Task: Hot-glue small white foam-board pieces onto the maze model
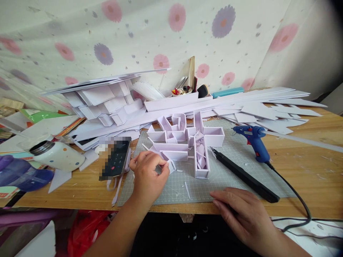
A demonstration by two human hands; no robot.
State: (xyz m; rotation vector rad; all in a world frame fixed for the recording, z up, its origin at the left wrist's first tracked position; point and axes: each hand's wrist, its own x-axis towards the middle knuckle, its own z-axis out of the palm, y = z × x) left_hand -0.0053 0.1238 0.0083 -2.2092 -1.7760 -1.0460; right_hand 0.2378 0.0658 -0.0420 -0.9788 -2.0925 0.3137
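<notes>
Reaches with the left hand (150, 173) over the grey cutting mat (171, 196), left of centre and close to the near edge of the worktop (308, 142). Brings thumb and forefinger together at a small angled white piece (172, 166); cannot tell whether anything is pinched between them. Holds the right hand (241, 210) at the near edge, right of centre, with loosely bent fingers and no visible grip on anything.

Has the white compartmented model (171, 146) on the mat, around the middle of the worktop, just beyond the left fingertips. Shows white scraps (200, 150) inside its long right compartment. Has a black cutter (241, 173) lying aslant right of the model, with tip towards it, and a blue glue gun (250, 139) farther right, fitted with a long pale stick (300, 140).

Has a phone (116, 157) left of the mat and an open dotted flask (57, 155) nearer the left edge. Has a stacked white structure (99, 103) towards the far left corner, and white board pieces (257, 110) spread along the far edge towards the right.
</notes>
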